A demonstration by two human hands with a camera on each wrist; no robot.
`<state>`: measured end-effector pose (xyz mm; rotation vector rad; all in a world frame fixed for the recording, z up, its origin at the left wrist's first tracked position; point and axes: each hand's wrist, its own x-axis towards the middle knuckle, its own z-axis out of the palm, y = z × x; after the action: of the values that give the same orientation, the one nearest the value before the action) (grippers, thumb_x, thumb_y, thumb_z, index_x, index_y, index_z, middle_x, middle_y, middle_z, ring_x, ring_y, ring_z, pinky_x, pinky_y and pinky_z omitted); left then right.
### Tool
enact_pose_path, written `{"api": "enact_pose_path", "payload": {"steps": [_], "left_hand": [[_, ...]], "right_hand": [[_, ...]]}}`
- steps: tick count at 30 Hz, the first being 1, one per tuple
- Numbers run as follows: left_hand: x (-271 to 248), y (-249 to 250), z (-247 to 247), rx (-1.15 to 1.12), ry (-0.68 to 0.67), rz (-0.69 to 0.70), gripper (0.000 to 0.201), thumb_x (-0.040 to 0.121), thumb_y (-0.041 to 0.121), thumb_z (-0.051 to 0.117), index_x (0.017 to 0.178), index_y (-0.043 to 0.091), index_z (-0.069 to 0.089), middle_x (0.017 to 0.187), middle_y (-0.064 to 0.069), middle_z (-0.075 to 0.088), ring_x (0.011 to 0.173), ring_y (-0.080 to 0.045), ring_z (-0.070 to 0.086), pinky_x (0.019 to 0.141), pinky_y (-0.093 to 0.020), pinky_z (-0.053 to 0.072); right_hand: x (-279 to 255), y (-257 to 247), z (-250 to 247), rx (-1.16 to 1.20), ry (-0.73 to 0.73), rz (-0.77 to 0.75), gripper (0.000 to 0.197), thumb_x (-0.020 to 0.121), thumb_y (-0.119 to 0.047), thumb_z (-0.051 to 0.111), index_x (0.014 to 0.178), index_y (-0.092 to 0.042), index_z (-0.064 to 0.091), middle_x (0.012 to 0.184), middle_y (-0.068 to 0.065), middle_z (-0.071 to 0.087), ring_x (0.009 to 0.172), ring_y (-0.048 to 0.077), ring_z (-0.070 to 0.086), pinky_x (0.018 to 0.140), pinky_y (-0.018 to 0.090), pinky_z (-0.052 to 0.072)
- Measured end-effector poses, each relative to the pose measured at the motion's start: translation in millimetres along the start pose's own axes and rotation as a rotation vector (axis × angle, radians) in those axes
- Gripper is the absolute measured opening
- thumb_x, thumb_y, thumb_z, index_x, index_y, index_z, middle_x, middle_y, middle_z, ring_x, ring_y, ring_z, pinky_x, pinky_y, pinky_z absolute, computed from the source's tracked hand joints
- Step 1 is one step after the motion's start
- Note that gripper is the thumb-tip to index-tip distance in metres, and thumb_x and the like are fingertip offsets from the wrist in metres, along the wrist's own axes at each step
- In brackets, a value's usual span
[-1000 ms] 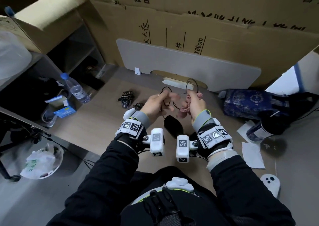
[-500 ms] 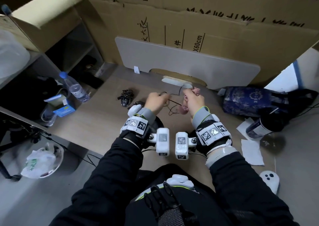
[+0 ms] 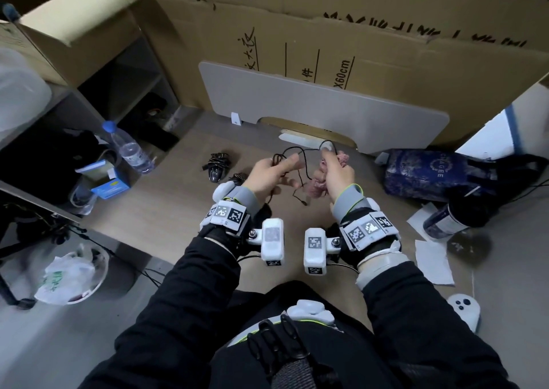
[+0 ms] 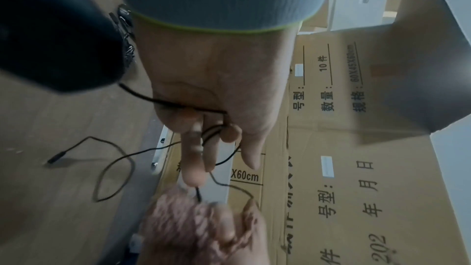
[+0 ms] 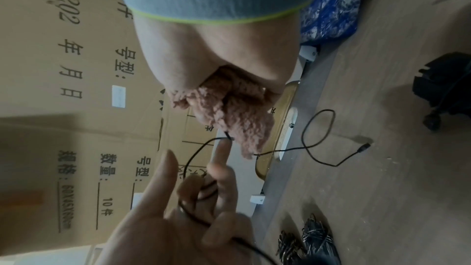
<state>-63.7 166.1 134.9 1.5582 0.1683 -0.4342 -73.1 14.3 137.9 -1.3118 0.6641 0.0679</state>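
Right wrist view lays out the geometry best. The right hand (image 5: 216, 51) is closed in a fist round a pink fleecy bundle (image 5: 237, 112). The bundle's long axis runs on from the wrist and out past the knuckles, and its free end points at the left hand (image 5: 178, 219), near it but apart.

A thin black cable (image 5: 280, 150) leaves that free end as two strands. One crosses the short gap to the left fingers (image 5: 221, 160), where several turns lie looped between them. Two of those fingers stretch out towards the bundle, while the others curl over the coil (the left wrist view shows a bent fingertip pinning the turns). The other strand drops away in a slack loop and ends in a plug (image 5: 364, 147). The plug sits low over the wooden desk (image 5: 382, 198) and points away from both hands; whether it touches the wood I cannot tell.

Head view puts both hands side by side, raised above the desk in front of the person. The job looks like coiling the cable onto the left fingers. I judge the left hand nearer the slack, so the next turn would draw from the hanging loop, with the plug end coming last.
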Motion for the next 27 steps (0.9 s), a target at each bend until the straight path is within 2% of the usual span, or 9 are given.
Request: {"api": "enact_pose_path", "payload": {"steps": [2, 6, 12, 15, 18, 21, 23, 25, 27], "left_hand": [[-2.9, -0.2, 6.2, 0.046, -0.068, 0.011, 0.025, 0.101, 0.040, 0.057, 0.104, 0.015, 0.063, 0.113, 0.007, 0.073, 0.060, -0.013, 0.064, 0.040, -0.017, 0.023], [1.2, -5.8, 10.8, 0.240, -0.106, 0.039, 0.032, 0.106, 0.039, 0.044, 0.086, 0.016, 0.053, 0.085, -0.010, 0.060, 0.046, -0.015, 0.048, 0.038, -0.019, 0.024], [7.4, -1.3, 14.7, 0.464, -0.047, 0.100, 0.037, 0.098, 0.042, 0.052, 0.068, 0.020, 0.048, 0.060, 0.004, 0.051, 0.048, -0.008, 0.045, 0.051, -0.027, 0.033], [9.9, -2.2, 16.3, 0.428, 0.099, 0.115, 0.040, 0.095, 0.038, 0.059, 0.060, 0.020, 0.054, 0.051, 0.009, 0.048, 0.049, -0.010, 0.042, 0.055, -0.028, 0.032], [14.7, -2.1, 4.2, 0.267, 0.299, 0.052, 0.042, 0.096, 0.040, 0.061, 0.059, 0.018, 0.060, 0.054, 0.005, 0.053, 0.049, -0.013, 0.047, 0.054, -0.024, 0.037], [21.6, 2.5, -31.3, 0.091, 0.620, -0.035, 0.042, 0.091, 0.044, 0.062, 0.061, 0.015, 0.061, 0.065, -0.003, 0.061, 0.068, -0.029, 0.060, 0.072, -0.032, 0.051], [21.5, 3.4, -50.7, 0.051, 0.733, -0.035, 0.039, 0.091, 0.038, 0.062, 0.058, 0.016, 0.062, 0.065, -0.001, 0.062, 0.067, -0.026, 0.058, 0.072, -0.029, 0.047], [20.1, 2.8, -52.4, 0.049, 0.607, -0.081, 0.038, 0.087, 0.047, 0.068, 0.066, 0.015, 0.067, 0.063, 0.002, 0.061, 0.057, -0.021, 0.055, 0.062, -0.025, 0.045], [13.6, 0.5, -40.0, 0.076, 0.371, -0.175, 0.064, 0.072, 0.071, 0.075, 0.083, 0.007, 0.074, 0.057, 0.004, 0.051, 0.048, -0.015, 0.045, 0.054, -0.022, 0.037]], "right_hand": [[-2.4, 0.9, 6.8, 0.001, -0.063, 0.009, 0.035, 0.088, -0.037, 0.064, 0.063, -0.016, 0.052, 0.052, 0.001, 0.051, 0.041, 0.018, 0.042, 0.046, 0.022, 0.037], [-5.2, 2.8, 9.5, -0.042, -0.084, -0.034, 0.034, 0.085, -0.039, 0.068, 0.067, -0.012, 0.059, 0.061, 0.008, 0.059, 0.050, 0.020, 0.056, 0.057, 0.027, 0.048], [-3.1, 1.2, 6.4, -0.063, -0.062, -0.054, 0.046, 0.084, -0.039, 0.069, 0.047, -0.020, 0.048, 0.043, -0.005, 0.042, 0.039, 0.014, 0.038, 0.050, 0.023, 0.034], [-3.0, -1.5, 5.6, -0.129, -0.029, -0.041, 0.050, 0.085, -0.029, 0.065, 0.039, -0.018, 0.046, 0.037, -0.007, 0.039, 0.033, 0.013, 0.033, 0.048, 0.024, 0.034], [0.4, -1.6, 4.4, -0.164, 0.012, -0.022, 0.031, 0.082, -0.020, 0.062, 0.056, -0.016, 0.046, 0.036, -0.006, 0.038, 0.034, 0.016, 0.033, 0.049, 0.027, 0.038], [8.9, -1.3, -13.5, -0.182, 0.117, -0.016, 0.024, 0.085, -0.015, 0.059, 0.063, -0.015, 0.048, 0.043, -0.006, 0.042, 0.040, 0.017, 0.036, 0.039, 0.017, 0.034], [14.5, 0.4, -26.1, -0.152, 0.181, 0.013, 0.024, 0.084, -0.016, 0.057, 0.063, -0.017, 0.046, 0.049, -0.004, 0.041, 0.039, 0.015, 0.034, 0.036, 0.015, 0.028], [17.0, 1.5, -28.7, -0.134, 0.192, 0.045, 0.020, 0.085, -0.018, 0.056, 0.066, -0.017, 0.048, 0.055, -0.002, 0.043, 0.037, 0.014, 0.033, 0.035, 0.014, 0.027], [13.2, -2.2, -21.7, -0.126, 0.164, 0.037, 0.013, 0.088, -0.021, 0.057, 0.077, -0.013, 0.055, 0.064, -0.001, 0.051, 0.043, 0.014, 0.041, 0.033, 0.014, 0.031]]}}
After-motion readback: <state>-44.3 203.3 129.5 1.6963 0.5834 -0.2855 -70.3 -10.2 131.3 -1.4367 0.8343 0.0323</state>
